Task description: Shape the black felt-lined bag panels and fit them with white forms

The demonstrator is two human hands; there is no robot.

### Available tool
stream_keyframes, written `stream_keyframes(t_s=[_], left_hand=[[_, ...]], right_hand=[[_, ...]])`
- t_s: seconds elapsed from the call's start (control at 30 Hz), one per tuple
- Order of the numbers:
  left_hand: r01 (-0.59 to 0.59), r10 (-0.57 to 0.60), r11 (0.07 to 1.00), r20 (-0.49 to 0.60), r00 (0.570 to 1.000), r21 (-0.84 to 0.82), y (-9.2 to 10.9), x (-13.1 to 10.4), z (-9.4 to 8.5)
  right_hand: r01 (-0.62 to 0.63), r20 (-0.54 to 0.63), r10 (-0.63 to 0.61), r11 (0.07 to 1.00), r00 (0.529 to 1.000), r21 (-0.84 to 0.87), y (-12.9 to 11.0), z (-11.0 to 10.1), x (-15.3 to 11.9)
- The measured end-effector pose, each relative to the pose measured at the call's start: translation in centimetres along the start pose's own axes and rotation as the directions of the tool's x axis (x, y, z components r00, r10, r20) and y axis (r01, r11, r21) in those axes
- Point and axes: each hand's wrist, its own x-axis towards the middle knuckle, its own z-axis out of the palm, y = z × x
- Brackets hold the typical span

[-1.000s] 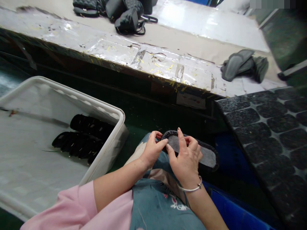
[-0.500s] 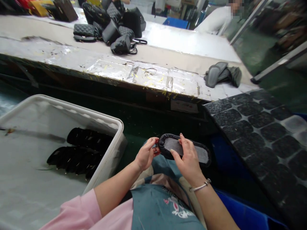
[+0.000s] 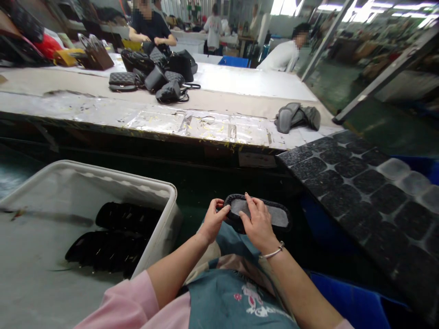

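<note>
An oblong black piece with a gathered, padded-looking rim and a grey oval panel (image 3: 279, 215) is held level above my lap. My left hand (image 3: 212, 222) pinches its left end, with the thumb on the rim and the fingers partly hidden behind. Across the middle lies my right hand (image 3: 259, 225), gripping the piece with its fingers over the far edge and the thumb on the grey panel. The underside is out of sight. What kind of article this is, I cannot tell for certain.
To the left stands a white bin (image 3: 173, 196) with rows of black pieces (image 3: 126, 217). A worktable (image 3: 154, 121) carries black bags (image 3: 156, 77) and a few grey pieces (image 3: 290, 118). At right is a board with dark rounded patches (image 3: 356, 183). Co-workers (image 3: 151, 34) are beyond.
The head view has tilted up, bringing more of the room into sight. My left thumb has come over the rim of the piece; both hands stay on it.
</note>
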Motion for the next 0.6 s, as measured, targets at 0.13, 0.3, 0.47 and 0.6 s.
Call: stream_keyframes(t_s=[0.13, 0.3, 0.47, 0.6], left_hand=[[0.062, -0.056, 0.997, 0.12, 0.991, -0.048, 0.3, -0.5, -0.9], [0.083, -0.08, 0.996, 0.132, 0.988, -0.013, 0.5, -0.3, -1.4], [0.035, -0.036, 0.994, 0.014, 0.999, 0.099, 0.5, 0.6, -0.4], [-0.036, 0.049, 0.986, -0.079, 0.996, 0.163, 0.0, 0.8, 0.3]], right_hand=[[-0.047, 0.019, 0.047, 0.999, 0.999, -0.001, -0.1, -0.3, 0.5], [-0.059, 0.014, 0.06, 0.997, 0.998, -0.041, -0.8, -0.3, 0.6], [-0.024, -0.014, 0.024, 1.0, 1.0, 0.005, -0.3, 0.1, 0.3], [0.032, -0.092, -0.008, 0.963, 0.996, 0.267, 0.4, -0.5, 0.1]])
